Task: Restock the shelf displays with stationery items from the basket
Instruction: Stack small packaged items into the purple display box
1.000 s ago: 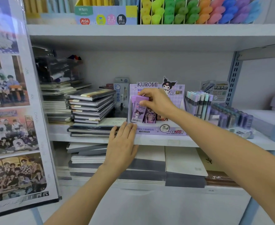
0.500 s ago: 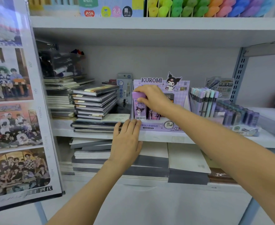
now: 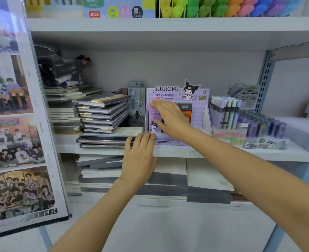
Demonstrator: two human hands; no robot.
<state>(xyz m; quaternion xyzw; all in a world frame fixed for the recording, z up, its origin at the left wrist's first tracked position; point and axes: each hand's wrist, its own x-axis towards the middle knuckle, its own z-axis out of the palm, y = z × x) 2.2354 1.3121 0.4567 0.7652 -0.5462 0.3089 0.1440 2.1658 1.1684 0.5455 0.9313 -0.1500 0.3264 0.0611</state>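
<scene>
A purple Kuromi display box stands on the middle shelf. Inside it at the left stands a purple Kuromi lead pack, with darker packs behind it. My right hand lies flat over the packs, fingers straight, fingertips on the top of the purple pack. My left hand rests with straight fingers on the shelf edge against the box's lower left corner. The basket is out of view.
Stacked notebooks sit left of the box. Pen displays and purple lead boxes stand to its right. More notebooks lie on the shelf below. A photo poster hangs at the left. Coloured highlighters fill the top shelf.
My right hand has lowered the purple pack into the box and its fingers have flattened over the packs. My left hand has stayed at the box's corner.
</scene>
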